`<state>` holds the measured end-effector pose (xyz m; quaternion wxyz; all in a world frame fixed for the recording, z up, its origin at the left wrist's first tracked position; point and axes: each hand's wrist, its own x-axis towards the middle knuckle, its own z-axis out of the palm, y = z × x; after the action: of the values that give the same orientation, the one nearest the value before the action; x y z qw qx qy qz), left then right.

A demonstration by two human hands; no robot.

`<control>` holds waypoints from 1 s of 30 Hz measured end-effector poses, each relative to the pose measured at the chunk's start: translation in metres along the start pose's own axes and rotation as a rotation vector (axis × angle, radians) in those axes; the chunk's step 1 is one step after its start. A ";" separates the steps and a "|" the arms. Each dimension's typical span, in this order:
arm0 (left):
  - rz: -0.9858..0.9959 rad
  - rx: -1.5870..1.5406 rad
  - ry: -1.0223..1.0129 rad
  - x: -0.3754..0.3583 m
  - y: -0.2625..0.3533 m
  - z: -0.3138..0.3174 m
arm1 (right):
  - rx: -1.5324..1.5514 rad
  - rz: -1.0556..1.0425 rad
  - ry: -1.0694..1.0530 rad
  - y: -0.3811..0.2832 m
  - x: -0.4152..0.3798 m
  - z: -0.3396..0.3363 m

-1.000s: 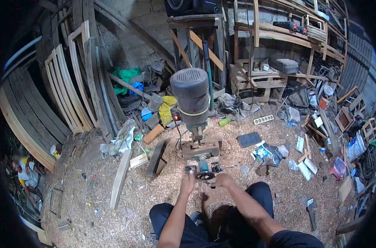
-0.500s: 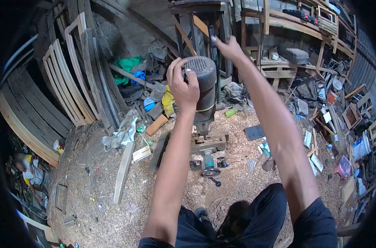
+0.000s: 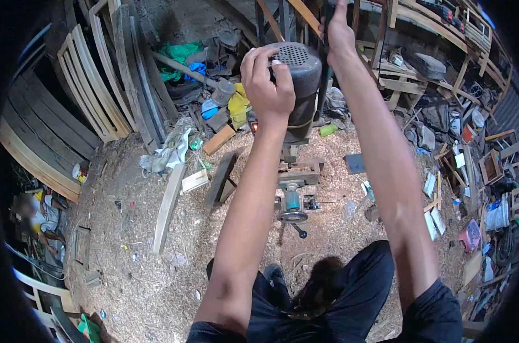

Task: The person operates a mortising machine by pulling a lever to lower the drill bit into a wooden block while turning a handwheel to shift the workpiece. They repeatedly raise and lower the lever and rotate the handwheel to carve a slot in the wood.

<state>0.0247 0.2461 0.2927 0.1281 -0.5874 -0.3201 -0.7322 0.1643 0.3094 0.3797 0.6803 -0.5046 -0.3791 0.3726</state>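
A dark cylindrical motor (image 3: 305, 74) with a perforated top cap stands upright in front of me. My left hand (image 3: 269, 86) rests against its near left side, fingers spread and loosely bent at the cap's rim. Up at the top edge, my right hand (image 3: 340, 35) is beside a dark upright post behind the motor, fingers stretched upward and partly cut off by the frame. Below the motor sits a clamp (image 3: 300, 171) with wooden pieces. In front of it is a green-bodied screw mount with a handwheel (image 3: 293, 216) and a black-knobbed crank.
Wood shavings cover the floor (image 3: 156, 228). Long boards (image 3: 82, 86) lean at the left, where a person (image 3: 45, 220) sits low. A loose plank (image 3: 169, 208) lies left of the machine. Scrap, buckets and a pink basket (image 3: 471, 235) crowd the right side.
The view has tilted downward and the motor appears larger. My right hand has gone from a dark handle-like part to farther up and right, its fingers straighter. My left hand stays at the motor.
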 end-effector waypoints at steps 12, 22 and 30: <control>-0.225 0.141 -0.362 -0.042 0.011 -0.041 | 0.399 -0.217 -0.500 0.091 -0.167 -0.134; -0.417 0.153 -0.689 -0.035 0.033 -0.084 | -1.193 0.330 -0.977 0.043 -0.143 -0.114; -0.790 0.026 -0.839 -0.154 0.046 -0.150 | -1.145 0.305 -0.656 0.035 -0.189 -0.123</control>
<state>-0.0231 0.0892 0.1466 -0.2859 -0.6618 -0.5476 -0.4247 0.1874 0.0986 0.2944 0.0952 -0.6940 -0.6281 0.3389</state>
